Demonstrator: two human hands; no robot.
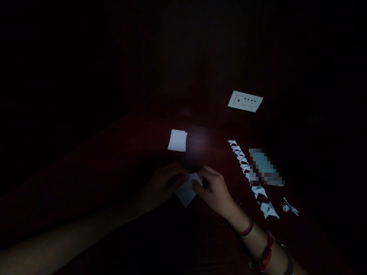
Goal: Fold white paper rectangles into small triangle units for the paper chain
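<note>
The scene is very dark. My left hand (pixel 164 185) and my right hand (pixel 213 189) meet over a dark red table (pixel 120 164), both pinched on a small white piece of paper (pixel 187 191) held between them. The paper's lower corner points toward me. My right wrist wears red and dark bracelets. A small stack of white paper squares (pixel 177 140) lies just beyond my hands.
A row of several folded white paper triangles (pixel 252 177) runs diagonally at the right. Beside it lies a flat bluish blurred object (pixel 265 166). A tiny white paper scrap (pixel 289 207) sits farther right. A white wall socket plate (pixel 245 101) is behind the table.
</note>
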